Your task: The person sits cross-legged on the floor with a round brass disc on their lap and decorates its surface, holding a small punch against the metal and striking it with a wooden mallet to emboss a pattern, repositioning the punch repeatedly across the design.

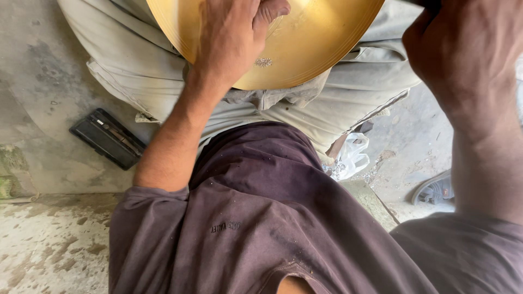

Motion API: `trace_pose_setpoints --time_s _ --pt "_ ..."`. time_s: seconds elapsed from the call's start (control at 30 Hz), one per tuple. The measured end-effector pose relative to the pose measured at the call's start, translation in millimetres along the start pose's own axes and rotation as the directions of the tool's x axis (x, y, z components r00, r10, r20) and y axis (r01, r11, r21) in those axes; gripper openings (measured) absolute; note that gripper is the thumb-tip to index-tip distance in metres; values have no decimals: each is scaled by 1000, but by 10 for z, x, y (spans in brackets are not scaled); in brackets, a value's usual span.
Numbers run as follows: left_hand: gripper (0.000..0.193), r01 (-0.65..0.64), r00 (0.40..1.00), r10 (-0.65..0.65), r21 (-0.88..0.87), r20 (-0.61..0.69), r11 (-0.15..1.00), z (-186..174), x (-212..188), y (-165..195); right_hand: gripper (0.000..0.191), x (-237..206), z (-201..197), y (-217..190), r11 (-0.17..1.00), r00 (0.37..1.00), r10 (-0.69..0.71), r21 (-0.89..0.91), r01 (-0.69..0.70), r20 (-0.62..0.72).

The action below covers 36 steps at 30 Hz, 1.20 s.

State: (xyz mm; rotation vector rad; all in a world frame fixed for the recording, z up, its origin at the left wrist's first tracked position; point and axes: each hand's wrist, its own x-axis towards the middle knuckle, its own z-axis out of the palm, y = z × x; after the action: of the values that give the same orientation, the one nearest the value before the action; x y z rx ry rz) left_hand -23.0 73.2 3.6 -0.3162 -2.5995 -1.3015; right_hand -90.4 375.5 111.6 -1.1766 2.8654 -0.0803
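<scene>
The left hand (231, 38) lies spread and pressed flat on the brass dish (305, 49), which rests on the lap against the pale trousers (348, 87). The right hand (468, 49) is raised beside the dish's right rim; whether it grips anything I cannot tell. The dish looks stiff, smooth and probably slippery, best held by its rim. Left of the dish a black case (106, 138) lies on the floor; below and right of it, a white plastic bag (351, 155) and a sandal (436, 189).

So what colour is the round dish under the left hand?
The dish is shiny golden brass, with the left hand pressed flat on it; head view.
</scene>
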Motion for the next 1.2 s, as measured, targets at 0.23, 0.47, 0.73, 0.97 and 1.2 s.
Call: trace_pose_setpoints --time_s 0.23,0.47,0.73,0.97,1.2 --pt "19 154 951 -224 -300 -215 941 78 -168 253 28 165 -180 -71 984 984 -174 -33 172 -47" --pt "15 254 883 -401 -470 -244 845 153 -225 381 14 410 -613 -383 962 974 -219 -151 226 59" --pt "18 351 866 -445 -356 -229 866 240 -307 247 7 716 -899 -759 919 961 -274 -282 276 47" --pt "20 249 871 -421 -512 -254 822 230 -285 312 14 726 -846 -693 974 977 -168 -129 184 131" --pt "24 293 888 -371 -289 -270 911 196 -280 283 9 574 -722 -573 917 972 -219 -323 234 81"
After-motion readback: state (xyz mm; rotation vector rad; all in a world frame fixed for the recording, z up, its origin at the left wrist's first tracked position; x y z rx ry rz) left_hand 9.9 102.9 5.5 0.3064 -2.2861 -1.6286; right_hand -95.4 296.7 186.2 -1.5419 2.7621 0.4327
